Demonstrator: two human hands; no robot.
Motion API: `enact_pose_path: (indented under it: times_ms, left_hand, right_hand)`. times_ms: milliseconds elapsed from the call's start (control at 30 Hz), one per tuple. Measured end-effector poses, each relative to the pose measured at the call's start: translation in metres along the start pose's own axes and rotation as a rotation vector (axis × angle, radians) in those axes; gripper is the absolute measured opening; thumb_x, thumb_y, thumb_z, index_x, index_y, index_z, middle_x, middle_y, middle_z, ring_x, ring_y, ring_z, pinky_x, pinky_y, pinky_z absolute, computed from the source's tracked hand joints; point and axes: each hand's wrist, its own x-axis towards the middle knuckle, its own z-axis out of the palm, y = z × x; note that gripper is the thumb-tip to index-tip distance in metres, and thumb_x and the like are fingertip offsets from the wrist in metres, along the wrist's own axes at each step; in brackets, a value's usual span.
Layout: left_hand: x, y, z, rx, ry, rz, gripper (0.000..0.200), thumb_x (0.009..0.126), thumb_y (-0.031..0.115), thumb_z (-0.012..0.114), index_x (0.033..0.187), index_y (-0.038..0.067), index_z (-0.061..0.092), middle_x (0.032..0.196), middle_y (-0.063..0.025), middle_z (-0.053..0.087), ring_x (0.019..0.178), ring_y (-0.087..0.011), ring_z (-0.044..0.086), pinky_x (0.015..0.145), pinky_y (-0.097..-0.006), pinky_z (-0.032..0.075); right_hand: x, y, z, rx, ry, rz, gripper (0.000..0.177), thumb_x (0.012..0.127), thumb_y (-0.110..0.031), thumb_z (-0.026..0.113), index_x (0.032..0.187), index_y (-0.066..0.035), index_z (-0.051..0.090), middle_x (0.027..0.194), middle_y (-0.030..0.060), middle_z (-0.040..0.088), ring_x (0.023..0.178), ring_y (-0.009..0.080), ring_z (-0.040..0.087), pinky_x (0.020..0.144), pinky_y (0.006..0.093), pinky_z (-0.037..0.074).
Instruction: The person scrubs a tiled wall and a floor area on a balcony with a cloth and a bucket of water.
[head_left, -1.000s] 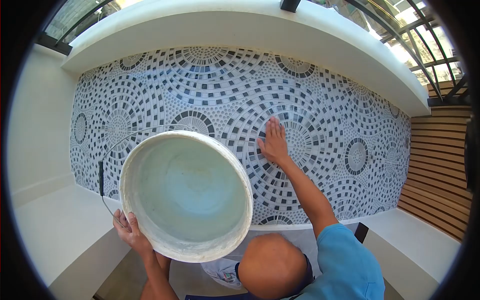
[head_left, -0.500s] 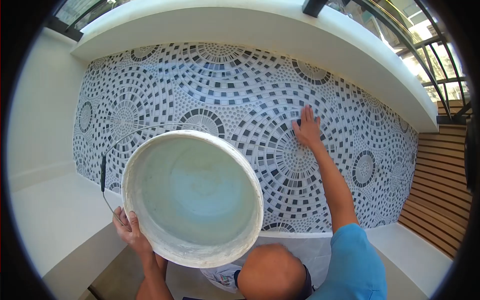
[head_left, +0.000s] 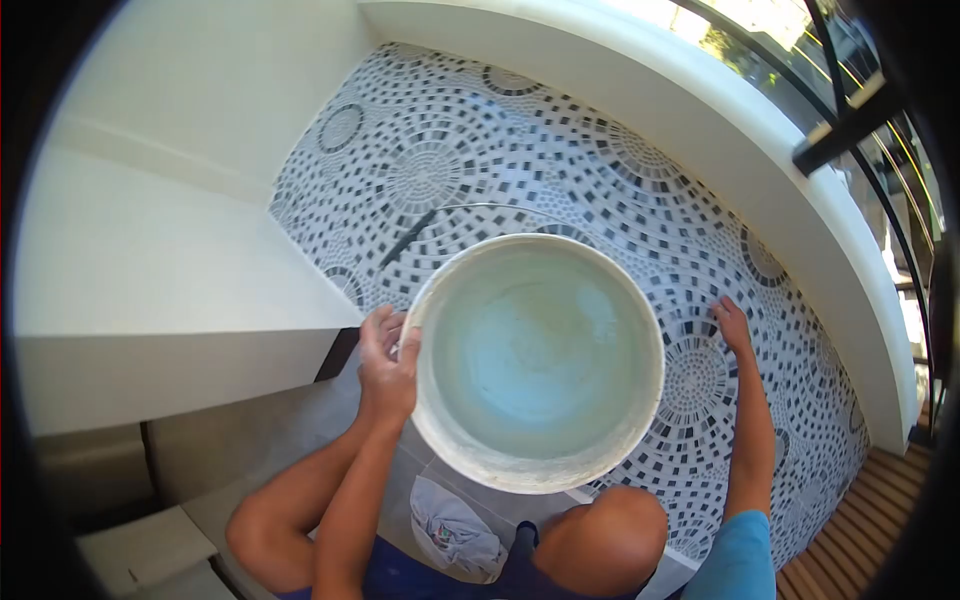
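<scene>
A round white bucket (head_left: pixel 537 480) with a stained rim holds cloudy, pale bluish water (head_left: pixel 540 350). My left hand (head_left: pixel 388 362) grips its left side, thumb on the rim and fingers outside. The wire handle (head_left: pixel 490 206) with its black grip (head_left: pixel 408 240) hangs out over the far side. Off to the bucket's right, my right hand (head_left: pixel 733 322) is at the mosaic surface (head_left: pixel 600 180) of white, grey and black pieces. Its fingers look curled together, and whatever they may hold is hidden.
A white ledge (head_left: pixel 640 65) curves along the far side, with dark railing (head_left: pixel 845 125) beyond. Wooden slats (head_left: pixel 850 520) lie at lower right. A white wall block (head_left: pixel 190 260) stands at left. A pale cloth or bag (head_left: pixel 450 525) lies on the floor between my legs.
My view has turned and shifted left, so the bucket appears nearer the middle. My right hand's spread fingers have drawn in. The left hand keeps its grip on the bucket.
</scene>
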Motion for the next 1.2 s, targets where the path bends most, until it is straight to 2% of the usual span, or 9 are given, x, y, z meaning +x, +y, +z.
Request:
enact_pose_path:
  times_ms: [33,167,367,567,733,900,1033,1100,1200]
  left_hand:
    - [0.001,-0.002,-0.004,0.046,-0.021,-0.016,0.05,0.087,0.009,0.059,0.13,-0.002,0.035,0.113,-0.017,0.054,0.101,-0.0231,0.056,0.087,-0.034,0.045]
    - [-0.006,0.027,-0.003,-0.09,0.05,-0.008,0.053,0.086,0.016,0.061,0.132,0.002,0.037,0.122,-0.0167,0.052,0.111,-0.0267,0.052,0.095,-0.037,0.04]
    - [0.004,-0.011,-0.005,0.128,0.066,0.149,0.034,0.083,0.023,0.064,0.111,0.004,0.06,0.125,-0.0195,0.05,0.117,-0.0328,0.048,0.1,-0.0387,0.036]
    - [0.007,-0.025,0.001,-0.004,0.038,0.001,0.034,0.081,0.029,0.065,0.106,0.006,0.064,0.128,-0.0207,0.049,0.108,-0.0325,0.054,0.095,-0.0387,0.041]
    - [0.003,-0.013,-0.004,-0.128,0.0,-0.136,0.043,0.078,0.035,0.066,0.11,0.007,0.062,0.131,-0.0189,0.046,0.124,-0.0327,0.043,0.102,-0.0391,0.036]
    - [0.001,-0.008,-0.009,-0.117,-0.009,-0.205,0.046,0.077,0.035,0.067,0.113,0.008,0.061,0.132,-0.0165,0.045,0.123,-0.0318,0.044,0.1,-0.0389,0.038]
    - [0.001,-0.013,-0.004,-0.11,0.039,-0.177,0.047,0.076,0.033,0.068,0.114,0.005,0.059,0.13,-0.0163,0.047,0.119,-0.0307,0.047,0.098,-0.0375,0.039]
    - [0.001,-0.013,-0.004,-0.066,0.096,-0.118,0.046,0.076,0.031,0.069,0.112,0.004,0.059,0.126,-0.0152,0.051,0.11,-0.0291,0.053,0.092,-0.037,0.043]
    - [0.004,-0.009,-0.008,-0.014,0.056,-0.078,0.05,0.078,0.032,0.067,0.118,0.003,0.056,0.131,-0.0168,0.047,0.121,-0.0313,0.045,0.101,-0.0384,0.037]
  right_hand:
    - [-0.008,-0.015,-0.007,0.131,0.076,-0.123,0.051,0.089,-0.036,0.054,0.121,0.003,0.056,0.121,0.018,0.059,0.111,0.0298,0.057,0.096,0.0354,0.043]
    - [-0.06,-0.168,-0.07,1.032,0.364,-0.027,0.034,0.095,-0.03,0.047,0.109,-0.001,0.06,0.104,0.0104,0.064,0.092,0.017,0.061,0.083,0.0315,0.049]
    - [-0.165,-0.359,-0.099,1.331,-0.102,-0.192,0.034,0.096,-0.031,0.043,0.101,-0.001,0.06,0.099,0.0107,0.064,0.092,0.0196,0.061,0.085,0.0322,0.049]
    - [-0.178,-0.377,0.012,1.475,-0.296,0.537,0.039,0.094,-0.029,0.039,0.105,0.005,0.054,0.104,0.018,0.059,0.095,0.03,0.056,0.09,0.0392,0.046]
    - [-0.138,-0.278,0.087,1.314,-0.148,0.705,0.04,0.094,-0.029,0.036,0.112,0.003,0.049,0.112,0.0172,0.055,0.088,0.0295,0.057,0.081,0.0413,0.049]
    - [-0.186,-0.385,0.069,1.411,-0.031,1.009,0.036,0.093,-0.024,0.038,0.112,0.005,0.048,0.112,0.0186,0.055,0.096,0.0299,0.058,0.083,0.0405,0.051]
    - [-0.154,-0.557,0.007,1.75,-0.538,0.372,0.044,0.093,-0.014,0.029,0.129,0.012,0.033,0.137,0.0252,0.037,0.124,0.0372,0.041,0.103,0.0471,0.039]
    - [-0.152,-0.646,-0.033,1.575,-0.505,-0.012,0.045,0.096,-0.016,0.029,0.13,0.013,0.03,0.138,0.0272,0.034,0.129,0.0371,0.036,0.107,0.0495,0.031]
    - [-0.153,-0.685,-0.067,1.434,-0.405,-0.171,0.047,0.097,-0.019,0.032,0.13,0.013,0.031,0.138,0.0268,0.035,0.123,0.0345,0.043,0.103,0.0455,0.038]
